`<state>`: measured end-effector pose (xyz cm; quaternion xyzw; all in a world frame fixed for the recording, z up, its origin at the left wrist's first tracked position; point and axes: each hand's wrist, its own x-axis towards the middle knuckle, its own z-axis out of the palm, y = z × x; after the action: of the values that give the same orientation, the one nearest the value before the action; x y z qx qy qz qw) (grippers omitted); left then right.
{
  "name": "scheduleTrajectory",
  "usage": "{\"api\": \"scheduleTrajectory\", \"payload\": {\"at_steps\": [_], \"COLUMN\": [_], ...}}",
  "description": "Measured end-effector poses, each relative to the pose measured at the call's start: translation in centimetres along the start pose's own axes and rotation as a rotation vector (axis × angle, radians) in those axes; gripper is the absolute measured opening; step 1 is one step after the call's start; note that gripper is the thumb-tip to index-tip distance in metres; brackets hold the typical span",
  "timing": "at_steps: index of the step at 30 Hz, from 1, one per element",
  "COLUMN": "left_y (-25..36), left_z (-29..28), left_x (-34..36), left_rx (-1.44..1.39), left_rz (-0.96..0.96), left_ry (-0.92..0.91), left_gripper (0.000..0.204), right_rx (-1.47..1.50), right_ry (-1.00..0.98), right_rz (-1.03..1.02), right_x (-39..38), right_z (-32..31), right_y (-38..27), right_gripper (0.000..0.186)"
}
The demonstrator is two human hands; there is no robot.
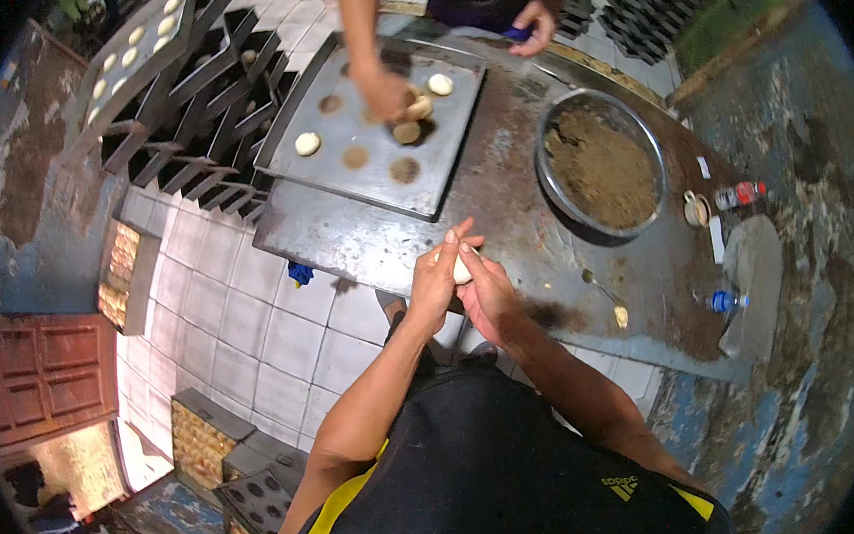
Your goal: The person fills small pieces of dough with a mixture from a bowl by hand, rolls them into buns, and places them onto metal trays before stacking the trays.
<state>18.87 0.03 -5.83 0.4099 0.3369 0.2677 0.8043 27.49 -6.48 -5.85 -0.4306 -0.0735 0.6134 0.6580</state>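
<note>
A small pale dough ball point(462, 268) is cupped between my two hands, just past the table's near edge. My left hand point(433, 289) closes on its left side, with some fingers stretching forward. Around the right side wraps my right hand point(490, 298), and the two thumbs come close together over the dough. Fingers partly hide the ball. Ahead and to the left lies a large metal baking tray point(341, 188) with a few dough balls and dark round marks. Right of my hands stands a metal bowl point(545, 179) of crumbly brown filling point(605, 168).
Across the table a co-worker's blurred hand point(388, 91) works over the tray; their other hand point(535, 28) hangs near the far edge. A spoon point(604, 293), a cup point(696, 209) and two bottles point(740, 194) lie or stand at right. Stacked trays point(199, 114) rise at left.
</note>
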Motion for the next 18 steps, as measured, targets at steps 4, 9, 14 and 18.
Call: {"api": "scheduleTrajectory", "payload": {"at_steps": [4, 9, 14, 18], "left_y": [1.5, 4.2, 3.2, 2.9], "left_z": [-8.9, -19.7, -29.9, -33.8], "left_x": [3.5, 4.9, 1.4, -1.0], "left_rx": [-0.024, 0.034, 0.205, 0.338], "left_rz": [-0.063, 0.102, 0.11, 0.01], "left_ry": [0.136, 0.483, 0.708, 0.788], "left_gripper": [0.06, 0.058, 0.039, 0.034], "right_rx": [-0.265, -1.342, -1.931, -1.958], "right_ry": [-0.252, -0.036, -0.391, -0.416], "right_rz": [0.32, -0.397, -0.602, -0.78], "right_x": [8.3, 26.8, 36.0, 38.2], "right_z": [3.8, 6.5, 8.1, 7.9], "right_y": [-0.9, 3.7, 6.5, 9.3], "right_gripper": [0.032, 0.042, 0.055, 0.056]}}
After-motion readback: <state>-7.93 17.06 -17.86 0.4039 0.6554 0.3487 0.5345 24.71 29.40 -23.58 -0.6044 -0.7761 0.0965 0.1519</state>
